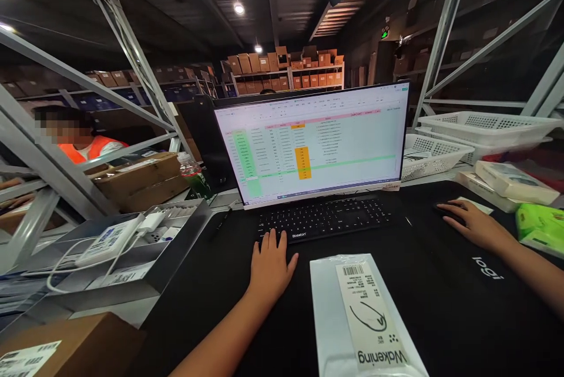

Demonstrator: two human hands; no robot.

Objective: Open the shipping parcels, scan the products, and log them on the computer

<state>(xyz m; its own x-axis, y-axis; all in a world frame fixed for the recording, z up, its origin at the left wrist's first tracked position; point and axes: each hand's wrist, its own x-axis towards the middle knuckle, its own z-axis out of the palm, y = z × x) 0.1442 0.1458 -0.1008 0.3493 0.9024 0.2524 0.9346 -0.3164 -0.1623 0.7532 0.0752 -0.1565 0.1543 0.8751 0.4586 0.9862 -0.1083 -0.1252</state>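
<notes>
My left hand (271, 262) lies palm down at the lower left of a black keyboard (326, 218), fingers spread, fingertips at its front keys. Toward the right of the black desk mat (423, 283), my right hand (473, 221) curves over a dark computer mouse (439, 208), which is mostly hidden beneath it. Behind the keyboard stands a monitor (352, 154) with a spreadsheet that has green and orange cells. Between my forearms lies a white package (328, 312) with a barcode label (368, 312), its print upside down to me.
At left are a grey tray (176, 242) with white cables and boxes, a cardboard box (88, 342) and a green-labelled bottle (194, 177). White baskets (484, 124), flat boxes (515, 183) and a green packet (540, 224) stand right. Another person (83, 136) in an orange vest is beyond the frame.
</notes>
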